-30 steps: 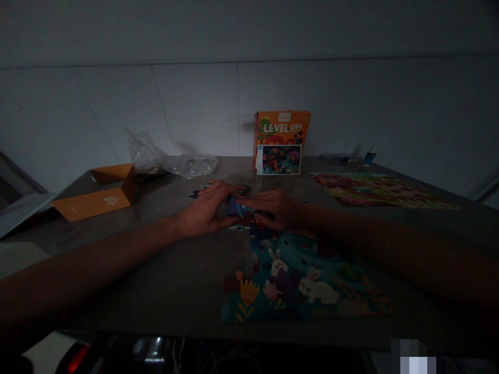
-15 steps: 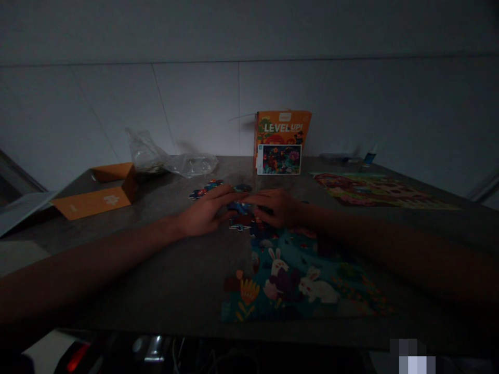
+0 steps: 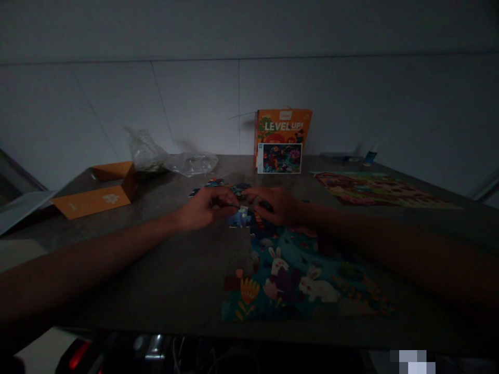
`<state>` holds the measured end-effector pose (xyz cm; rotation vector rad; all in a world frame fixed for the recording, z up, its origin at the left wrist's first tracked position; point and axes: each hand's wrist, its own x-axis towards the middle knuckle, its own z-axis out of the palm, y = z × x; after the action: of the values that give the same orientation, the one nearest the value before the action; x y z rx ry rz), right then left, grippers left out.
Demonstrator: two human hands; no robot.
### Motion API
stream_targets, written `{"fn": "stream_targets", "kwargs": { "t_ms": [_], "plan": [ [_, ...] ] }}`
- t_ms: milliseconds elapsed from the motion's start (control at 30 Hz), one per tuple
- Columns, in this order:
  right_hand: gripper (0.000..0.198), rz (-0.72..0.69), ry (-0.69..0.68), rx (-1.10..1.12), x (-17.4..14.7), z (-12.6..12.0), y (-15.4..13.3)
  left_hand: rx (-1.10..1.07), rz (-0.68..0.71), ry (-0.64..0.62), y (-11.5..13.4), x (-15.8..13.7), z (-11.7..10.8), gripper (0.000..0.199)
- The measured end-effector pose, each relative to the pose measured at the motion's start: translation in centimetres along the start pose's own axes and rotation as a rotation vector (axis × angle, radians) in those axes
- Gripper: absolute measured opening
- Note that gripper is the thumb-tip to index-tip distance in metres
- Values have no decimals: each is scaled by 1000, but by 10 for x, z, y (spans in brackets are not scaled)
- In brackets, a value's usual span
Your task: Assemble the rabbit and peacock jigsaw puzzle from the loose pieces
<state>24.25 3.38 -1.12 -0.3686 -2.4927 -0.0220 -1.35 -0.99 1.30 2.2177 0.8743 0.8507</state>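
Observation:
A partly joined jigsaw puzzle (image 3: pixel 294 283) with white rabbits and flowers lies on the grey table (image 3: pixel 167 285). At its upper left edge, my left hand (image 3: pixel 206 208) has its fingers curled and its thumb against the fingertips; whatever they pinch is too dark and small to make out. My right hand (image 3: pixel 278 205) rests over the puzzle's upper part, fingers stretched toward the left fingertips and thumb held apart. Just below the fingertips is a light blue puzzle piece (image 3: pixel 239 218). More puzzle pieces (image 3: pixel 216 182) lie beyond my left hand, partly hidden by it.
An orange box (image 3: pixel 284 124) stands at the back with a picture card (image 3: pixel 281 158) against it. To the left are an open orange box part (image 3: pixel 93 197) and clear plastic bags (image 3: pixel 193 163). Another puzzle picture (image 3: pixel 385 189) lies right, near a small bottle (image 3: pixel 370 156).
My left hand has drawn slightly back to the left and its fingers have curled in. The light blue piece beneath now shows more. My right hand has barely moved.

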Motion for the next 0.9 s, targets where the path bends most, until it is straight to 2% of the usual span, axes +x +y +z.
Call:
{"fn": "stream_targets", "kwargs": {
  "t_ms": [133,233,333,400,500,600,667,900],
  "plan": [
    [38,-9,-3,-6,0,2,3,57,65,-124,4,-3,-2,18],
    [35,4,-11,-45,0,2,4,105,128,-194,9,-5,-7,29],
    [33,7,-27,-33,0,2,4,107,181,-317,15,-5,-10,25],
    [31,13,-34,-39,0,2,4,86,180,-353,18,-6,-10,20],
    [29,23,-33,-56,-1,2,5,-17,73,-357,20,-9,-9,17],
    [28,22,-30,-50,-1,4,6,-241,-107,-407,20,-12,-6,25],
    [28,24,-31,-49,-1,4,7,-352,-180,-456,21,-14,-5,31],
    [22,16,-48,-42,0,4,8,-313,-245,-547,24,-15,-4,35]
  ]
}}
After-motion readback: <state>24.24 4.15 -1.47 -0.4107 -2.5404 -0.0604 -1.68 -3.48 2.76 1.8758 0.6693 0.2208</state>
